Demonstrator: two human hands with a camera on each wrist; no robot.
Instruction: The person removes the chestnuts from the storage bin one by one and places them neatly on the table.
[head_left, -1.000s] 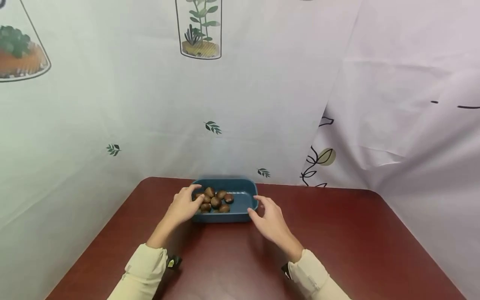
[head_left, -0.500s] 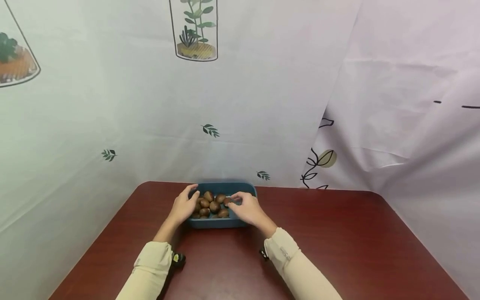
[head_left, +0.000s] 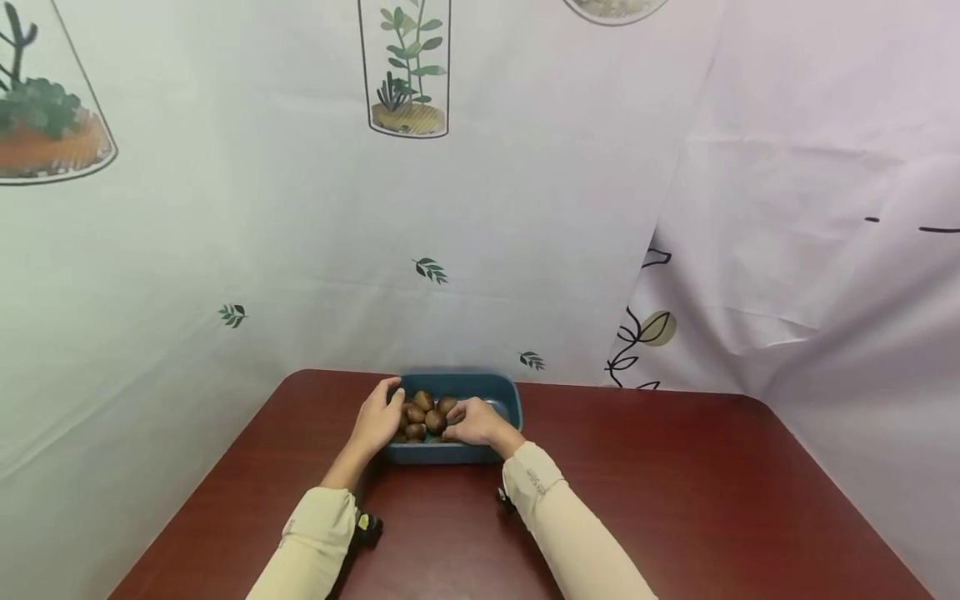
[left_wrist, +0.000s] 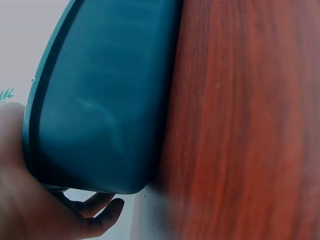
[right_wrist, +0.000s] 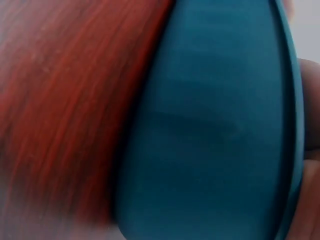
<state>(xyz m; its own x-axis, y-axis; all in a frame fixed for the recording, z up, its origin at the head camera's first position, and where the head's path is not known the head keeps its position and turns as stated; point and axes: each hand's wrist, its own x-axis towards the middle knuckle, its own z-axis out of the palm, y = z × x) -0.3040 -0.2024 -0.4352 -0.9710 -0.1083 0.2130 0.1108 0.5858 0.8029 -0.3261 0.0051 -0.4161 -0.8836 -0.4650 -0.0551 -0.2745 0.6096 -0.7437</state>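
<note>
head view: a blue rectangular tray (head_left: 501,398) stands on the dark red surface (head_left: 675,500) near its far edge, close to the hanging white cloth backdrop (head_left: 300,250) printed with plants. several brown chestnuts (head_left: 424,414) lie heaped in the left half of the tray. the left hand (head_left: 379,419) rests on the tray's left end, thumb over the rim, fingers curled about the outer wall; its grip is on the tray. the right hand (head_left: 474,423) reaches over the near rim into the tray, fingers bent down among the chestnuts; whether its grip encloses one cannot be told, as the fingertips are hidden. both forearms wear cream sleeves (head_left: 558,525). left wrist view: the tray's outer wall (left_wrist: 100,100) fills the left of the frame against the surface (left_wrist: 250,125), with the fingers (left_wrist: 97,212) wrapped beneath its corner. right wrist view: blurred; the tray's wall (right_wrist: 215,130) and the surface (right_wrist: 65,100) are all that can be made out.
</note>
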